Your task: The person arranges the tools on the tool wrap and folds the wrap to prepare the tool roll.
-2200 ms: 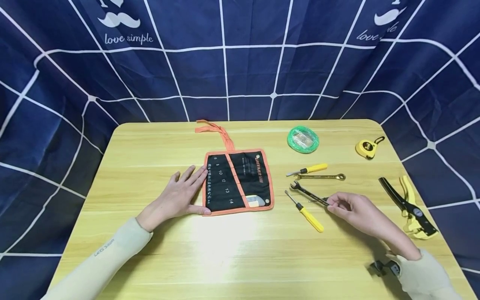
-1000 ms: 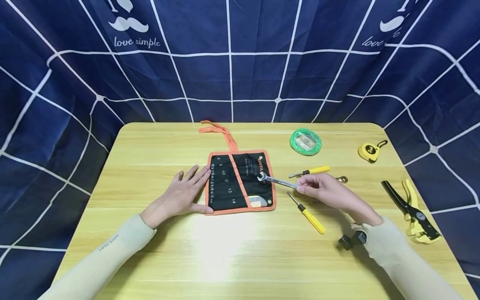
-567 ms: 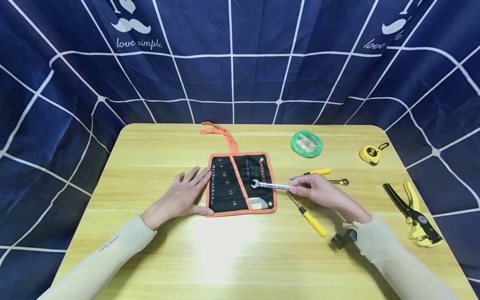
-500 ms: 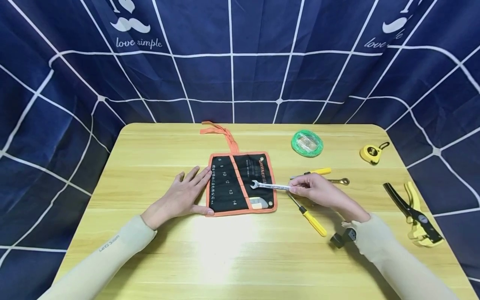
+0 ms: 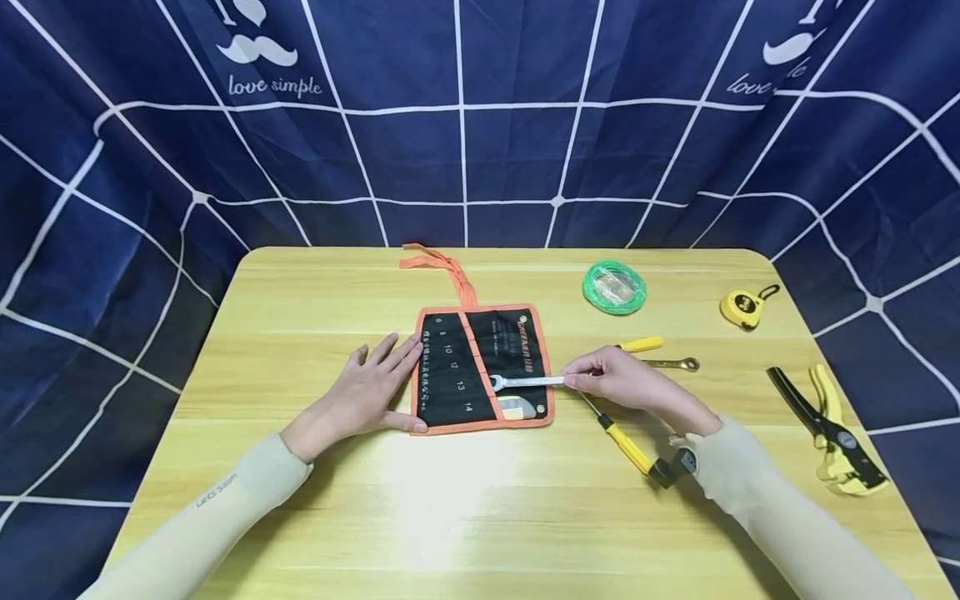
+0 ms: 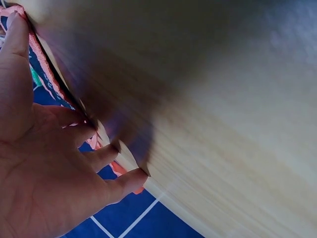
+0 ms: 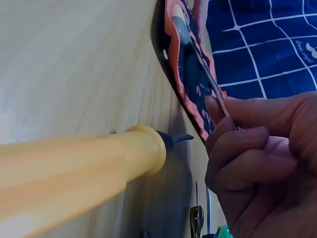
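A black tool pouch [image 5: 453,367] with orange trim and size numbers lies flat on the table. My left hand [image 5: 360,396] rests with spread, straight fingers along its left edge; the thumb is on the lower left corner. My right hand [image 5: 618,379] pinches a combination wrench [image 5: 528,382] between thumb and fingers. The wrench's open end lies over the pouch, at the orange strip of the pocket near the number 13. A grey-and-white piece [image 5: 517,407] sticks out of the pocket below it. In the right wrist view the wrench [image 7: 210,79] slants from the fingertips toward the pouch.
A yellow-handled screwdriver [image 5: 630,446] lies below the right hand. Behind the hand are another yellow screwdriver [image 5: 641,344] and a wrench [image 5: 678,364], both partly hidden. Further off are green wire [image 5: 613,287], a tape measure [image 5: 742,308] and yellow-black wire strippers [image 5: 836,442].
My right hand has lifted the wrench from among the screwdrivers and carried it left over the pouch, its open end now at the pocket strip. The left hand has stayed at the pouch edge.
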`<state>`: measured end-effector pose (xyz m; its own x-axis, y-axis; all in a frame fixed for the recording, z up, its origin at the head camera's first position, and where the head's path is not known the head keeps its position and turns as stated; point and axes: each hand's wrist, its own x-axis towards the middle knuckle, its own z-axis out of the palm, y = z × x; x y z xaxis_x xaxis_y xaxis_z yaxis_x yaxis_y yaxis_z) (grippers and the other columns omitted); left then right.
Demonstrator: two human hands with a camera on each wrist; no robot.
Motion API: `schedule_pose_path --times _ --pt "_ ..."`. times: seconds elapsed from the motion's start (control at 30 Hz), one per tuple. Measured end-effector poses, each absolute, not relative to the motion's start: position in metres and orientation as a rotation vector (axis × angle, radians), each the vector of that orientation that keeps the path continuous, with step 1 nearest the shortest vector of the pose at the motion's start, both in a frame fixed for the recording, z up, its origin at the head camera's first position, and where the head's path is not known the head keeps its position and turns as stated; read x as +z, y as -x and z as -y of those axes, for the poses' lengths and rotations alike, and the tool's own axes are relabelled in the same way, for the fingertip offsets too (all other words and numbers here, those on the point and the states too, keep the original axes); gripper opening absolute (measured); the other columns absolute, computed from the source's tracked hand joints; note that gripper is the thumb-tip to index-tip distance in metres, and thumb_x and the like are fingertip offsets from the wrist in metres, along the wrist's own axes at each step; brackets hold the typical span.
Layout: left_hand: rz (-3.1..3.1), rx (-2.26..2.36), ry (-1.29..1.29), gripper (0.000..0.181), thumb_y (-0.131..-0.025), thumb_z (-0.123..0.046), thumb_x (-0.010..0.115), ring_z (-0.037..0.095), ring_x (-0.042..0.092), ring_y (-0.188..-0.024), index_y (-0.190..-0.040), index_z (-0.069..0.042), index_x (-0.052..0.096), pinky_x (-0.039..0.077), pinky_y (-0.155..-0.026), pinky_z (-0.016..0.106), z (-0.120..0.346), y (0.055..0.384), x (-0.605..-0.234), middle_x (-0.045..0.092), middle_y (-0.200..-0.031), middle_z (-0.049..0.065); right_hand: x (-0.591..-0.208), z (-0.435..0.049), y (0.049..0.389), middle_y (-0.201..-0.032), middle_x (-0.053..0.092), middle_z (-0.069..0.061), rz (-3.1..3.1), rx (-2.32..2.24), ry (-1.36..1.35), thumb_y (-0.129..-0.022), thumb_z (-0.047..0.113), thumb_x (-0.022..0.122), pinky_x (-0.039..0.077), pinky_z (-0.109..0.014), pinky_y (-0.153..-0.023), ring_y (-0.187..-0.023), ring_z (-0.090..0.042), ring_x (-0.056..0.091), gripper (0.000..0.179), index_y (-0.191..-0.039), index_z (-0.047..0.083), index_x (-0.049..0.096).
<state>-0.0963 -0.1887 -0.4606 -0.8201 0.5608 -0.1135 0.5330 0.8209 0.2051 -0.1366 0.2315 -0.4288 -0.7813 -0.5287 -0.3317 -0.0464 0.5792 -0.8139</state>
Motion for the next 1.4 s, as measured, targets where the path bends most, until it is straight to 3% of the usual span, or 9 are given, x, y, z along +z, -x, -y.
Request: schedule_pose_path --times 0.13,0.43,0.77,1.4 --pt "-2.839 0.252 -0.854 0.126 -0.085 -0.077 0.078 0.047 0.023 -0.161 -0.172 0.0 0.028 0.029 -0.118 0.075 0.19 0.096 -0.461 0.025 -0.178 0.016 -0.43 -0.225 0.14 -0.102 0.078 -0.008 -2.253 -1.102 0.514 -0.108 0.009 0.068 0.046 -0.028 -0.074 -0.085 -0.019 0.058 0.02 -0.117 0.0 0.083" --pt "-2.842 0.255 -0.859 0.126 -0.085 -0.076 0.078 0.047 0.023 -0.161 -0.171 0.0 0.028 0.029 -0.118 0.075 0.191 0.095 -0.463 0.025 -0.178 0.016 -0.431 -0.206 0.142 -0.106 0.076 -0.005 -2.311 -0.979 0.562 -0.111 0.014 0.065 0.047 -0.036 -0.082 -0.09 -0.019 0.059 0.021 -0.116 0.008 0.085" --pt "-2.851 0.276 -0.872 0.126 -0.085 -0.076 0.079 0.047 0.024 -0.161 -0.171 0.0 0.029 0.029 -0.117 0.076 0.191 0.094 -0.464 0.026 -0.178 0.016 -0.421 -0.203 0.128 -0.084 0.06 0.002 -2.578 -0.704 0.71 -0.098 0.002 0.074 0.043 -0.036 -0.068 -0.076 -0.019 0.05 0.013 -0.098 0.014 0.08" --pt "-2.849 0.28 -0.877 0.126 -0.085 -0.076 0.078 0.047 0.024 -0.161 -0.171 0.001 0.028 0.029 -0.117 0.076 0.192 0.095 -0.466 0.025 -0.178 0.017 -0.432 -0.184 0.124 -0.09 0.068 0.001 -2.686 -0.702 0.84 -0.093 0.003 0.079 0.047 -0.033 -0.066 -0.074 -0.014 0.053 0.021 -0.113 0.007 0.085"
